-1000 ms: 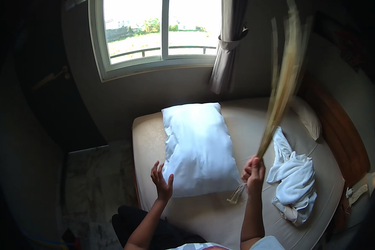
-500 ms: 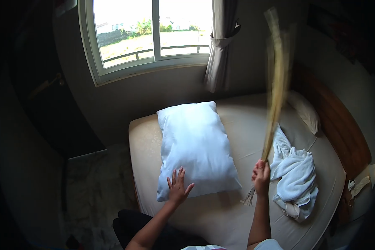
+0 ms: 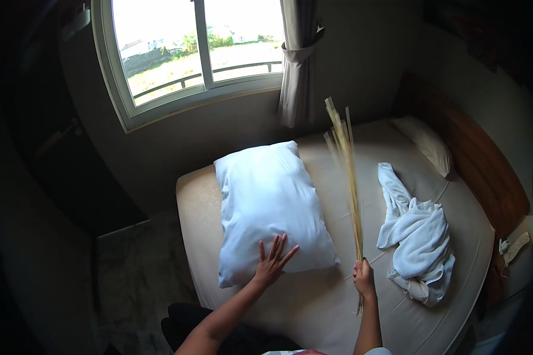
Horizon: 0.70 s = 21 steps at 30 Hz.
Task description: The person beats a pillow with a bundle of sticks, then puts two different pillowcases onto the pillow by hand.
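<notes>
A white pillow (image 3: 265, 189) lies flat on the bed, which has a beige fitted sheet (image 3: 320, 302). My left hand (image 3: 270, 264) rests on the pillow's near edge with its fingers spread. In my right hand (image 3: 365, 277) is a stick broom (image 3: 352, 198), a bundle of thin, pale yellow sticks. The fingers are wrapped round its lower end, and a few stick ends show below the fist. Its far end fans out and points up and away, slightly blurred, over the sheet right of the pillow.
A crumpled white towel (image 3: 419, 236) lies on the bed to the right. Near the wooden headboard (image 3: 477, 160) is a beige pillow (image 3: 425, 144). Beyond the bed are a window (image 3: 204, 92) and a tied curtain (image 3: 299, 65). A dark door (image 3: 65, 148) stands left.
The stick broom has swung down and to the left, and my right hand is lower. My left hand has slid a little to the right on the pillow. The view has shifted slightly.
</notes>
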Available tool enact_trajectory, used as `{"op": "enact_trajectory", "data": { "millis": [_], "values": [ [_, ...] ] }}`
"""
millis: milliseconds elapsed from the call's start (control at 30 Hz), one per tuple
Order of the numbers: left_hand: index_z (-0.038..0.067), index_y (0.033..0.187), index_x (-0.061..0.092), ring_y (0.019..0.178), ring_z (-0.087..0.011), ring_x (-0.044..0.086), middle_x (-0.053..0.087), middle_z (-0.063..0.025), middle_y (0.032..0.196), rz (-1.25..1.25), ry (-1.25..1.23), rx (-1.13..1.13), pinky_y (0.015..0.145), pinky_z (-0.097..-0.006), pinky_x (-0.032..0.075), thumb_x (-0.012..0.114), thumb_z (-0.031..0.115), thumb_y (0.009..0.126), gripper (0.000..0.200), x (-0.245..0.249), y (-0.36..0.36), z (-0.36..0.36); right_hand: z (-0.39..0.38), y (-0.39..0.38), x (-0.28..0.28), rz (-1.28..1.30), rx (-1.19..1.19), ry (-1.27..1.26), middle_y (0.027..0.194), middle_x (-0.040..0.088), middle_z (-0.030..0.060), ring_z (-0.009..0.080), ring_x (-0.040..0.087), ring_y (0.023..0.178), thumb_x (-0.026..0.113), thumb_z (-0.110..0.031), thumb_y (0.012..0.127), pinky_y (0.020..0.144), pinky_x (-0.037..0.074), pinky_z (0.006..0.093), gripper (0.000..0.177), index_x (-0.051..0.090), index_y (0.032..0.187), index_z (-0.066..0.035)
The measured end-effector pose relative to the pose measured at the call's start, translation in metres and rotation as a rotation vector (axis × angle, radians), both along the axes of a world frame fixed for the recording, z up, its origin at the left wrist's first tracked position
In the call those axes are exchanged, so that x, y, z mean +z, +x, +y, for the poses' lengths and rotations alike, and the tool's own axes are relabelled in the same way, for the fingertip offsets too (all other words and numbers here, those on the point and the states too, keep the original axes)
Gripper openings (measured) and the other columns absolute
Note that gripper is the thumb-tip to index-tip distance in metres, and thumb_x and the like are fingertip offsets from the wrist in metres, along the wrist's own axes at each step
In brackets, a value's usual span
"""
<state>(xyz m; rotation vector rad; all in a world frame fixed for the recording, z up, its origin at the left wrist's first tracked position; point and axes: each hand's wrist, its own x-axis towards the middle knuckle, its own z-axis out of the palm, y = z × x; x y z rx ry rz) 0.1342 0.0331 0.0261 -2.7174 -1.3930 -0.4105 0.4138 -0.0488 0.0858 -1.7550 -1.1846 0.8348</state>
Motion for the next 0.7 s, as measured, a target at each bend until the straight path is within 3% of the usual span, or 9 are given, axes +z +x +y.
{"op": "enact_trajectory", "data": {
  "millis": [33, 100, 167, 200, 300, 367, 533, 633, 700],
  "values": [
    [0.028, 0.134, 0.034, 0.131, -0.0267, 0.025, 0.031, -0.0114, 0.139, 0.037, 0.208, 0.024, 0.102, -0.0619, 0.003, 0.066, 0.014, 0.065, 0.078, 0.002, 0.006, 0.017, -0.009, 0.005, 0.007, 0.030, -0.058, 0.038, 0.053, 0.044, 0.0034, 0.0098, 0.044, 0.043, 0.039, -0.026, 0.094, 0.040, 0.036, 0.0261, 0.029, 0.043, 0.076, -0.003],
    [0.023, 0.115, 0.056, 0.107, -0.0241, 0.053, 0.058, -0.0083, 0.112, -0.358, -0.071, -0.020, 0.102, -0.0537, 0.023, 0.051, 0.000, 0.068, 0.053, 0.016, 0.011, 0.066, -0.024, 0.015, 0.013, 0.081, -0.171, 0.126, 0.053, 0.042, 0.0015, 0.0080, 0.040, 0.042, 0.038, -0.028, 0.094, 0.039, 0.034, 0.0247, 0.029, 0.041, 0.078, -0.004],
    [0.018, 0.095, 0.066, 0.084, -0.0251, 0.062, 0.065, -0.0059, 0.088, -0.693, 0.202, 0.049, 0.092, -0.0445, 0.040, 0.048, -0.005, 0.064, 0.042, 0.096, 0.021, 0.106, -0.035, 0.018, 0.017, 0.073, -0.176, 0.159, 0.054, 0.042, 0.0017, 0.0086, 0.041, 0.044, 0.038, -0.031, 0.094, 0.040, 0.035, 0.0252, 0.030, 0.041, 0.080, -0.004],
    [0.015, 0.096, 0.065, 0.083, -0.0278, 0.061, 0.064, -0.0098, 0.090, -0.782, 0.367, 0.036, 0.082, -0.0377, 0.048, 0.046, -0.007, 0.062, 0.045, 0.142, 0.020, 0.121, -0.038, 0.016, 0.017, 0.040, -0.173, 0.170, 0.054, 0.042, 0.0016, 0.0087, 0.042, 0.044, 0.039, -0.033, 0.094, 0.040, 0.035, 0.0251, 0.032, 0.042, 0.081, -0.004],
    [0.008, 0.095, 0.066, 0.072, -0.0309, 0.063, 0.064, -0.0160, 0.080, -1.144, 0.631, 0.227, 0.071, -0.0345, 0.048, 0.055, -0.002, 0.068, 0.031, 0.248, -0.001, 0.154, -0.037, 0.001, 0.034, 0.008, -0.142, 0.187, 0.054, 0.042, 0.0012, 0.0091, 0.043, 0.045, 0.038, -0.042, 0.092, 0.042, 0.034, 0.0248, 0.039, 0.042, 0.083, -0.004],
    [0.002, 0.096, 0.063, 0.071, -0.0253, 0.063, 0.064, -0.0166, 0.080, -1.297, 0.584, 0.342, 0.069, -0.0327, 0.047, 0.061, 0.005, 0.072, 0.024, 0.273, -0.038, 0.159, -0.032, -0.009, 0.042, 0.046, -0.120, 0.186, 0.054, 0.042, 0.0009, 0.0089, 0.043, 0.045, 0.037, -0.044, 0.091, 0.041, 0.034, 0.0249, 0.041, 0.041, 0.084, -0.004],
    [-0.004, 0.109, 0.054, 0.077, -0.0212, 0.057, 0.060, -0.0121, 0.091, -1.821, 0.411, 0.449, 0.074, -0.0333, 0.045, 0.062, 0.013, 0.079, 0.035, 0.203, -0.095, 0.140, -0.007, -0.027, 0.072, 0.274, -0.142, 0.432, 0.061, 0.036, -0.0035, 0.0024, 0.033, 0.047, 0.039, -0.025, 0.094, 0.040, 0.027, 0.0172, 0.023, 0.040, 0.085, -0.005],
    [-0.001, 0.127, 0.034, 0.094, -0.0280, 0.053, 0.050, -0.0161, 0.113, -2.258, -0.014, 0.197, 0.079, -0.0388, 0.044, 0.062, 0.020, 0.081, 0.058, 0.129, -0.087, 0.088, 0.005, -0.033, 0.128, 0.386, -0.371, 0.800, 0.062, 0.032, -0.0037, 0.0024, 0.023, 0.047, 0.040, -0.028, 0.094, 0.039, 0.019, 0.0173, 0.024, 0.042, 0.087, -0.005],
    [-0.003, 0.131, 0.027, 0.108, -0.0310, 0.046, 0.041, -0.0193, 0.126, -2.268, -0.212, 0.767, 0.089, -0.0380, 0.041, 0.060, 0.024, 0.084, 0.064, 0.065, -0.064, 0.040, 0.011, -0.022, 0.162, 0.287, -0.388, 1.092, 0.059, 0.028, -0.0045, 0.0018, 0.019, 0.043, 0.038, -0.032, 0.094, 0.035, 0.013, 0.0166, 0.028, 0.039, 0.081, -0.007]
  ]
}}
